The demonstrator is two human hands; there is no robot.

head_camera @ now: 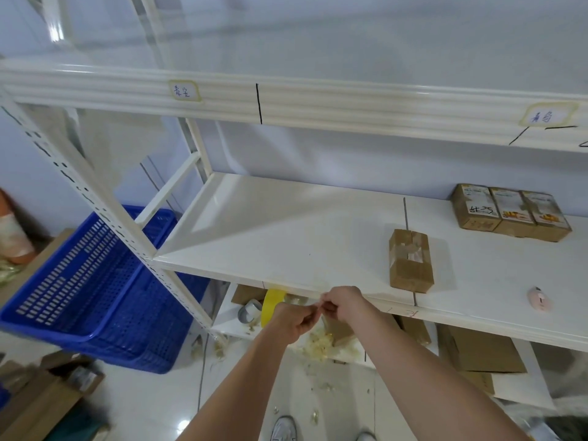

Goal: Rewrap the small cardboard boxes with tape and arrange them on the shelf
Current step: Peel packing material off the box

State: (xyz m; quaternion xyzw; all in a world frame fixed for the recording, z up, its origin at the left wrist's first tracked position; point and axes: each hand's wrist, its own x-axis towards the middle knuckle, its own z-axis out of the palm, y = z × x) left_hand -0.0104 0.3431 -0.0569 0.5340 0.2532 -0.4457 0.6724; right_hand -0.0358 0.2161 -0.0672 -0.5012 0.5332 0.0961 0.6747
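Note:
A small cardboard box (pixel 411 261) with peeling clear tape lies near the front of the white shelf (pixel 286 237). Three more small boxes (pixel 510 211) stand in a row at the back right. My left hand (pixel 291 319) and my right hand (pixel 342 302) meet just below the shelf's front edge, fingers curled, pinching something small between them; it looks like a strip of clear tape, hard to see. A yellow tape roll (pixel 272 305) sits on the lower shelf behind my left hand, next to a grey roll (pixel 249 311).
A blue plastic crate (pixel 95 288) stands on the floor at the left. Flat cardboard boxes (pixel 483 351) lie on the lower shelf at the right. A small pink object (pixel 538 299) rests on the shelf's front right. Tape scraps litter the floor.

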